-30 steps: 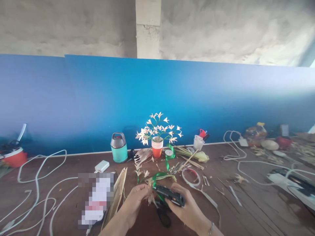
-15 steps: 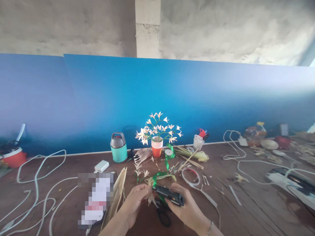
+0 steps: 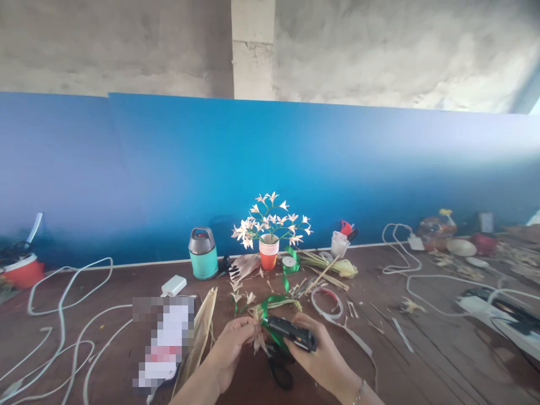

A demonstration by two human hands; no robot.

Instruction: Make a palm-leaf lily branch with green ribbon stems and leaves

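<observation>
My left hand [image 3: 234, 343] is closed in a pinch on a pale dried-husk flower [image 3: 259, 342], whose petals hang below the fingertips. My right hand [image 3: 316, 349] is wrapped round a black tool that looks like a glue gun [image 3: 291, 333], its front end pointing left, close to my left fingertips. Whether the tip touches the flower I cannot make out. Green ribbon [image 3: 276, 336] runs behind the tool and up to its roll [image 3: 289, 262]. Under my hands lie dark-handled scissors [image 3: 280, 374], partly covered. Small husk flowers [image 3: 237, 296] on green stems lie just beyond my left hand.
A red paper cup [image 3: 269, 260] holds a spray of pale flowers [image 3: 270, 220]. Left of it stands a turquoise container [image 3: 204, 261]. Husk strips [image 3: 198, 343], a ring of clear tubing [image 3: 327, 304] and white cables [image 3: 63, 304] lie around. A blue panel [image 3: 270, 152] backs the table.
Almost nothing differs. The black glue gun and my right hand have shifted very slightly; my left hand keeps its pinch on the flower.
</observation>
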